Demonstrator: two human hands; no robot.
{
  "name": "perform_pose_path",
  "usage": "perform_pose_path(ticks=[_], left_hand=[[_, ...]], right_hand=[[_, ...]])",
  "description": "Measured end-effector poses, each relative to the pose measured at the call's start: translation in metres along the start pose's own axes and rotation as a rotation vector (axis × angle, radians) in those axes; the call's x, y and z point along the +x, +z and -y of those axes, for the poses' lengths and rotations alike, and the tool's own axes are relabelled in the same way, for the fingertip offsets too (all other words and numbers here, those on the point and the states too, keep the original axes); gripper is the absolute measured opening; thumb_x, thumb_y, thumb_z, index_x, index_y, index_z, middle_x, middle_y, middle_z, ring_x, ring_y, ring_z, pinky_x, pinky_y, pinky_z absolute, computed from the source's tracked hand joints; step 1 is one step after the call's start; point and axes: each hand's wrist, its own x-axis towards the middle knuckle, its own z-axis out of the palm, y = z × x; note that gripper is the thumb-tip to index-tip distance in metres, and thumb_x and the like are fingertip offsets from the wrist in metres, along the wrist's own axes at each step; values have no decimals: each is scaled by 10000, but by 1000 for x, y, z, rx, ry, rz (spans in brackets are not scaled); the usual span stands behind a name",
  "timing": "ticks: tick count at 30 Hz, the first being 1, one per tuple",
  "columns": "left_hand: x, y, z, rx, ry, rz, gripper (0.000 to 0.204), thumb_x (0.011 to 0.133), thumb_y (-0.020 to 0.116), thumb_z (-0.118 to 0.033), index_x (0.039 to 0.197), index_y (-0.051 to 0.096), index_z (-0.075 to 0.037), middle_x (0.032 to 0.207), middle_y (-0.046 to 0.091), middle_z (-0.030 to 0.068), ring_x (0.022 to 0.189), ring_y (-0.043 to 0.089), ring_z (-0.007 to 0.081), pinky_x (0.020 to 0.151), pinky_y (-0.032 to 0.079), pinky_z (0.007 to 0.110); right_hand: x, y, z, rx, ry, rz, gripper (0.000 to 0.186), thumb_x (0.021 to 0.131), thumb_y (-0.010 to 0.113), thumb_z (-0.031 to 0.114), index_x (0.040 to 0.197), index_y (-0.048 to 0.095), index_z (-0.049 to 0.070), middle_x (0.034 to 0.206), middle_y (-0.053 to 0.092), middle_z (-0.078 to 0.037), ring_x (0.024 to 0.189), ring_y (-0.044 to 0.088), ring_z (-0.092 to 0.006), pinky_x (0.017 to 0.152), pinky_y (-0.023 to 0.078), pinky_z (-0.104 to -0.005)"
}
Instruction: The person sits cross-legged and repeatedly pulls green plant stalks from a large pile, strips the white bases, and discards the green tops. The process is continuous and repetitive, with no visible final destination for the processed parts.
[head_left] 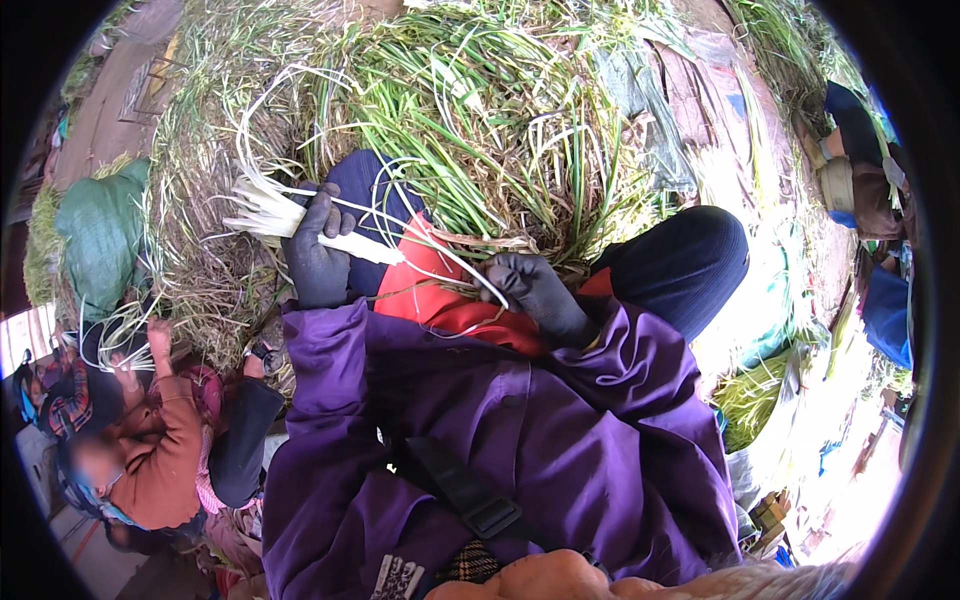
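Observation:
My left hand [318, 255], in a dark grey glove, is wrapped round a bunch of pale white stalks [262, 215], with long thin leaves arching from its upper end. My right hand [525, 290], also gloved, is closed by a long white stalk [470, 271] over the red cloth [440, 320] on my lap. Just beyond my hands and knees lies a large heap of green and dried brown long-leaved stalks [470, 120].
A co-worker in a rust-coloured sleeve [170, 450] handles white stalks at the lower left, beside a green sack [100, 240]. More plant trimmings cover the ground around me. Another person [855, 180] and a blue cloth [885, 315] are at the right.

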Motion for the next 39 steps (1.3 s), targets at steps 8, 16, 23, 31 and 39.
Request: perform_pose_path(ticks=[8, 16, 23, 31, 39], left_hand=[[-4, 3, 5, 6, -10, 3, 209, 909, 554, -10, 1100, 509, -80, 1000, 602, 97, 572, 399, 36, 566, 391, 229], [-53, 12, 25, 53, -139, 68, 241, 942, 538, -112, 1168, 502, -37, 1027, 608, 63, 612, 443, 37, 580, 401, 205], [-101, 38, 48, 158, -339, -37, 430, 932, 580, -203, 1289, 455, 0, 1107, 601, 130, 1015, 598, 236, 921, 484, 390], [-100, 49, 50, 17, -293, -53, 435, 888, 636, -209, 1233, 464, -7, 1075, 583, 128, 999, 577, 213, 873, 488, 344], [-72, 39, 43, -1, -156, -65, 248, 912, 611, -192, 1100, 514, -62, 819, 526, 35, 667, 460, 89, 601, 413, 261]], right_hand=[[-5, 7, 5, -16, 9, 1, 94, 893, 594, 63, 842, 617, -12, 761, 601, -40, 677, 551, -99, 643, 440, -233], [-4, 9, 19, 19, -248, -280, 212, 932, 590, 193, 841, 635, 7, 686, 584, 14, 601, 519, -70, 532, 405, -237], [-9, 48, 10, -899, -413, -221, 91, 838, 644, 137, 872, 647, 52, 715, 592, -167, 628, 586, -333, 557, 461, -366], [-2, 58, 26, -704, -348, -238, 179, 849, 653, 225, 924, 678, 64, 760, 635, -173, 651, 625, -324, 568, 474, -381], [74, 12, 52, -1145, -476, -383, 196, 823, 664, 222, 962, 677, 84, 797, 664, -153, 715, 652, -307, 629, 506, -398]])
